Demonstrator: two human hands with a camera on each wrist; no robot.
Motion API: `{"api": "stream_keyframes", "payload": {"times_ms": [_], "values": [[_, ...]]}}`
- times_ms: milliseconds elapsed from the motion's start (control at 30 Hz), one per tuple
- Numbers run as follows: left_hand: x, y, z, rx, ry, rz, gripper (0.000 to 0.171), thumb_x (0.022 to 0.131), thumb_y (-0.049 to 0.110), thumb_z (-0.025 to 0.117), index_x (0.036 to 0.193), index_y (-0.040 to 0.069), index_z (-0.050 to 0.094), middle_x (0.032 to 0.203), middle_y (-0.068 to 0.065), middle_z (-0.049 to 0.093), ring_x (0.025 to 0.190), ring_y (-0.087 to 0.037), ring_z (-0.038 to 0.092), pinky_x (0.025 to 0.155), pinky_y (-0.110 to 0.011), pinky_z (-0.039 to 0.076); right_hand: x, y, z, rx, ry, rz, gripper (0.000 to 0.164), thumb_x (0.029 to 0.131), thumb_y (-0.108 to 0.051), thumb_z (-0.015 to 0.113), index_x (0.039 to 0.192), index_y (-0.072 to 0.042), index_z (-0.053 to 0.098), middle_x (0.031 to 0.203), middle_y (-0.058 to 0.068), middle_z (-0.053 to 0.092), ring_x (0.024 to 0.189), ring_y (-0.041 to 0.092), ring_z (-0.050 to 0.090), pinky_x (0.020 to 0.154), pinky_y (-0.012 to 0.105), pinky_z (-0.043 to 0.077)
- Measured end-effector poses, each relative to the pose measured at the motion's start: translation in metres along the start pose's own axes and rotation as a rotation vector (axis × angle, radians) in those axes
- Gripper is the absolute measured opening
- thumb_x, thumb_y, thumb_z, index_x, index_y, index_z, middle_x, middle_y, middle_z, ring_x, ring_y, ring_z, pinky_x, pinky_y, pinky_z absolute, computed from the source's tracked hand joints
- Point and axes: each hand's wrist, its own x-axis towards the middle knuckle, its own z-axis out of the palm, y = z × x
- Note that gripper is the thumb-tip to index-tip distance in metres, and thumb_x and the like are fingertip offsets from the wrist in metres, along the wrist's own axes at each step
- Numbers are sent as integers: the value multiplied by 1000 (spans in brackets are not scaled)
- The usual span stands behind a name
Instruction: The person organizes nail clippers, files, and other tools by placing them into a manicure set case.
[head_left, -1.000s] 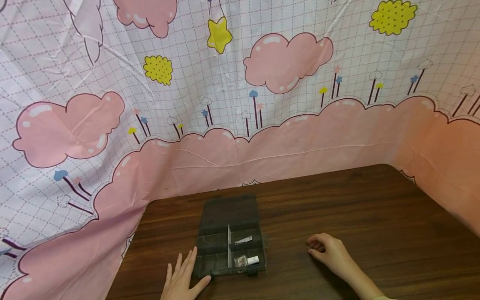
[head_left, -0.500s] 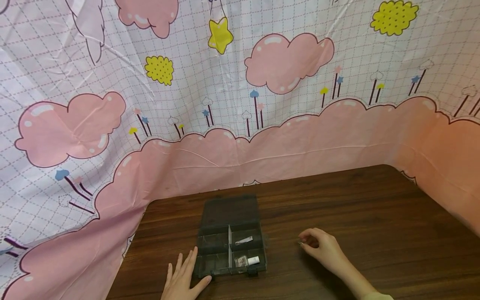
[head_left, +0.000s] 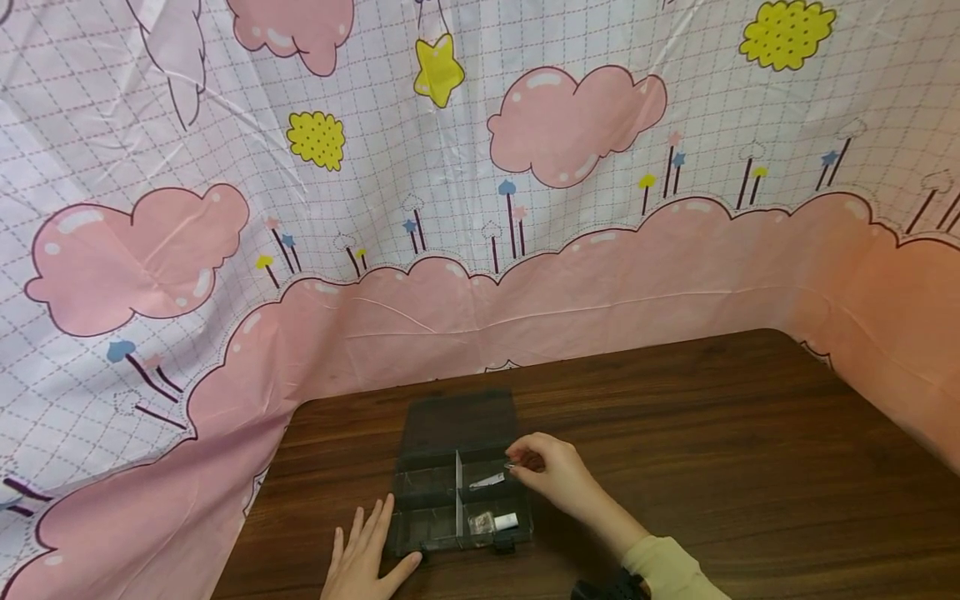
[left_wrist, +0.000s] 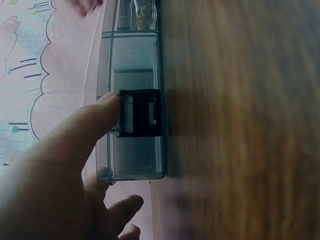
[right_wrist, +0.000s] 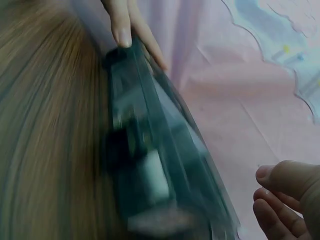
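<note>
A dark see-through compartment box [head_left: 431,546] stands on the table with its lid [head_left: 459,421] folded back. My left hand [head_left: 363,554] rests at its left side, fingers spread, with the thumb [left_wrist: 106,107] touching the front latch [left_wrist: 142,112]. My right hand [head_left: 551,471] is over the right back compartment and pinches a tiny shiny thing [head_left: 511,465], too small to identify. Beneath it in that compartment lies what looks like a silvery nail clipper [head_left: 487,481]. A small clear bottle [head_left: 482,522] with a white cap [head_left: 507,521] lies in the right front compartment.
A white divider [head_left: 460,500] separates the box's left and right halves. The dark wooden table [head_left: 675,400] extends to the right. A printed pink and white cloth [head_left: 570,308] hangs behind it. Something black [head_left: 611,587] shows under the right sleeve [head_left: 667,567].
My right hand has moved left from the bare table to above the box, with the tiny shiny thing between its fingertips. The left hand and the box have stayed put.
</note>
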Motion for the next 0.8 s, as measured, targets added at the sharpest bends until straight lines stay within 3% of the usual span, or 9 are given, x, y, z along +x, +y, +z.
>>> {"api": "stream_keyframes", "payload": {"times_ms": [367,800], "values": [[0,-1,1,25,21,7,97,81,76,48,155,20,19,153,-17,27,140,-47,12,106,-69,-1,50,-28,64,21,-218,18,13,86,-5,71,98,-9,67,94,3,62,81,7,60,70,18,52],[2,-4,3,40,33,14,96,81,76,47,155,21,19,154,-15,27,141,-46,12,107,-69,-1,63,-28,102,-162,-290,-46,12,85,-3,71,97,-4,69,88,-3,61,78,2,58,68,14,50]]}}
